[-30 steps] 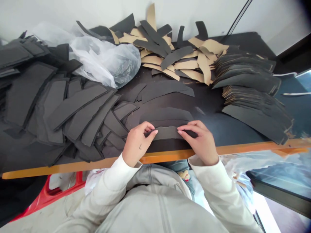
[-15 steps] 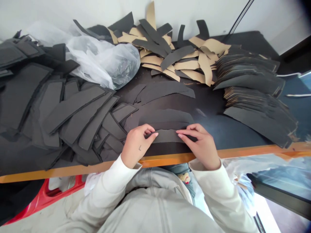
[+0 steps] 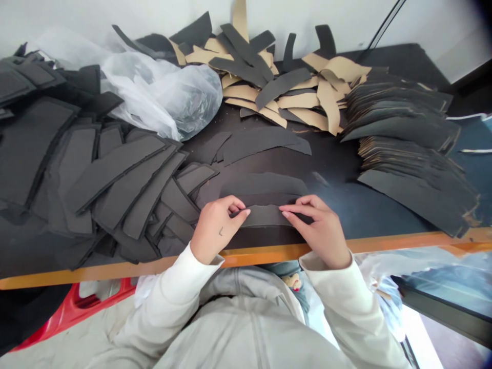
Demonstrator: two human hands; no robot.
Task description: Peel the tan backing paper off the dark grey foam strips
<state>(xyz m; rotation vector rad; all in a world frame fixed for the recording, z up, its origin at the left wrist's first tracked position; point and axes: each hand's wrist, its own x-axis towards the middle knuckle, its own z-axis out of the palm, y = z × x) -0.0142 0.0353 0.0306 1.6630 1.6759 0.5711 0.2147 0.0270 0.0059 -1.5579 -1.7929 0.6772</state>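
Observation:
A curved dark strip [image 3: 263,216] is held near the table's front edge. My left hand [image 3: 220,225] pinches its left end between thumb and fingers. The right end is pinched the same way by my right hand [image 3: 320,228]. Just behind the held strip lies a wider dark curved piece [image 3: 265,184] on the table. Farther back rests another dark curved piece [image 3: 261,143], overlapping smaller ones. The fingers hide both ends of the held strip.
Dark pieces [image 3: 119,174] are heaped at the left, beside a clear plastic bag [image 3: 165,92]. Black and tan strips [image 3: 277,87] lie jumbled at the back. Stacked dark pieces [image 3: 415,195] stand on the right. An orange edge [image 3: 269,253] borders the dark table.
The camera view has shifted slightly. Both hands keep their pinch on the strip, with hardly any movement.

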